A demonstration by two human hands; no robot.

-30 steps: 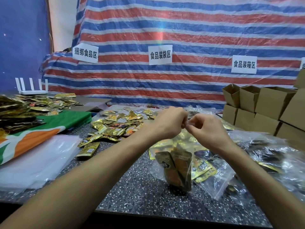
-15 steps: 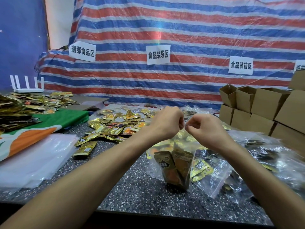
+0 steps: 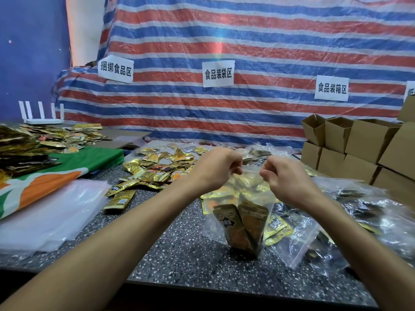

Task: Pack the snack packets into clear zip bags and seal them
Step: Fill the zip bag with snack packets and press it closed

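- Our left hand [image 3: 215, 169] and right hand [image 3: 285, 178] have drawn apart, toward 9 and 3 o'clock.
- The top of the zip bag [image 3: 250, 189] now shows stretched between them.

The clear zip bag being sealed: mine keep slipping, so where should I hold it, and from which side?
Pinch the zip strip along the top of the bag, coming from above, as the left hand and right hand do. The bag is upright with the packets sunk to the bottom, so the top is flat and free.
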